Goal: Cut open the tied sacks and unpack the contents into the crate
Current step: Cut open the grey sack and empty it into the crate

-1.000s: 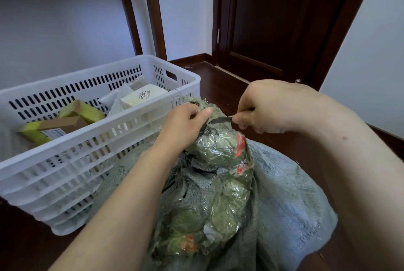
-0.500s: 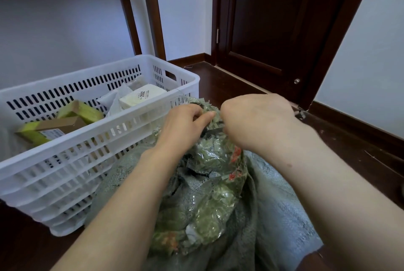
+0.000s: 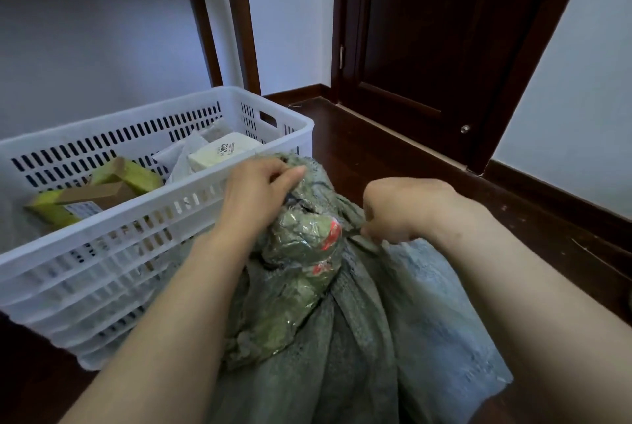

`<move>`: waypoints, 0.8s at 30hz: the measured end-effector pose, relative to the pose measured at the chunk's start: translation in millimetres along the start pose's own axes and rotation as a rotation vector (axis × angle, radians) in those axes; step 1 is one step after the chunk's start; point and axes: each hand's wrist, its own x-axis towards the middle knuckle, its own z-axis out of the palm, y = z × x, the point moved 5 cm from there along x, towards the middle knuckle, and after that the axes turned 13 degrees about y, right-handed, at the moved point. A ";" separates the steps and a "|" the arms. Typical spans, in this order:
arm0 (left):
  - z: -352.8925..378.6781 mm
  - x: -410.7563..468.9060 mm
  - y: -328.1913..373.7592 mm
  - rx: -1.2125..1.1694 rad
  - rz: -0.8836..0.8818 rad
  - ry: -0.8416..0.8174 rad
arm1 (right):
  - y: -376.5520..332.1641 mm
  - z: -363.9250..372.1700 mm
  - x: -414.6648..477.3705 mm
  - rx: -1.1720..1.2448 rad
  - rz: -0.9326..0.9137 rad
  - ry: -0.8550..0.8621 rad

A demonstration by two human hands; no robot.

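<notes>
Pinching the taped neck of the grey-green woven sack taut for cutting, the left hand steadies it while the right hand curls its fingers on something hidden.

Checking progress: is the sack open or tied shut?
Tied shut: the sack is bunched under tape, left hand gripping its top; no contents show.

Sack lies right of crate, apparently touching it.
</notes>
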 end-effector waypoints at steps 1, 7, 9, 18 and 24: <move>0.2 0.8 -0.6 -0.012 -0.018 -0.004 | 6.9 1.4 0.8 0.105 -0.001 -0.041; 1.5 -1.6 -15.1 -0.145 -0.225 -0.099 | 54.0 11.1 0.7 0.886 0.156 -0.263; 4.2 -6.3 -12.2 -0.140 -0.261 -0.161 | 58.8 17.7 -0.2 0.986 0.171 -0.287; 9.7 -11.5 -5.8 -0.220 -0.294 -0.417 | 73.3 17.0 3.7 1.012 0.206 -0.295; 10.3 -20.2 -2.8 -0.201 -0.271 -0.522 | 91.9 9.4 4.0 0.985 0.282 -0.167</move>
